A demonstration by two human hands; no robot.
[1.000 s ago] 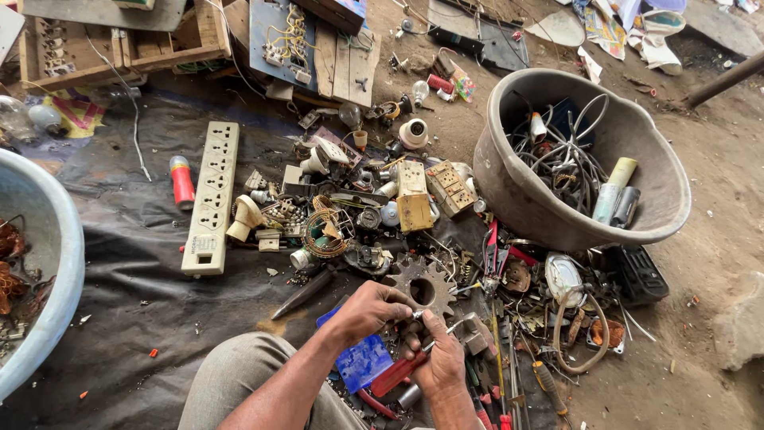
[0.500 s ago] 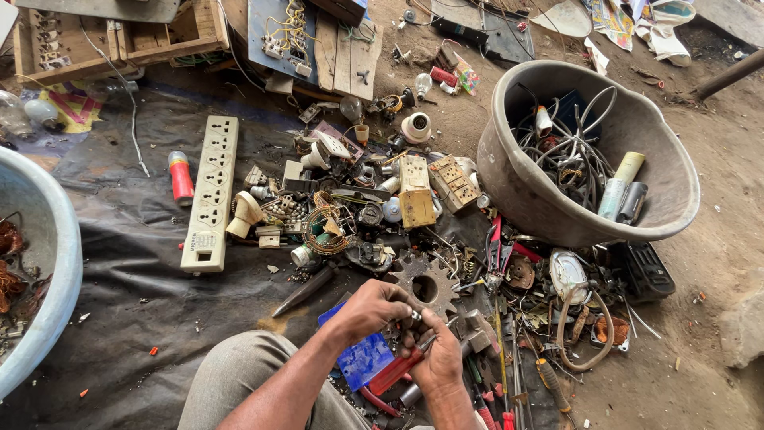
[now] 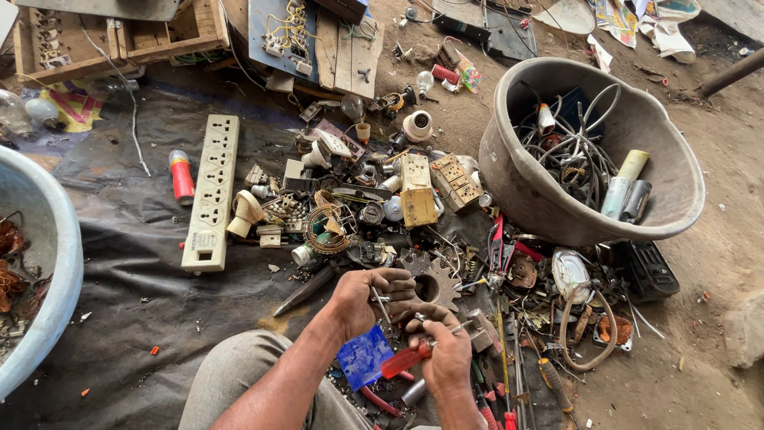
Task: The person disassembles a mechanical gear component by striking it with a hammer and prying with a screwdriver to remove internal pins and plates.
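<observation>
Over scrap pile, left hand (image 3: 372,299) pinching small metal part (image 3: 380,300), right hand (image 3: 446,354) gripping red-handled screwdriver (image 3: 406,360)

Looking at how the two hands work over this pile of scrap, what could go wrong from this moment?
The right hand points a red-handled screwdriver toward the left hand, which pinches a small metal part; a slip could perhaps jab the bare fingers. The toothed gear lies just beyond the knuckles, so a sudden push forward might scrape them. If the part falls, it may be hard to find in the pile.
</observation>
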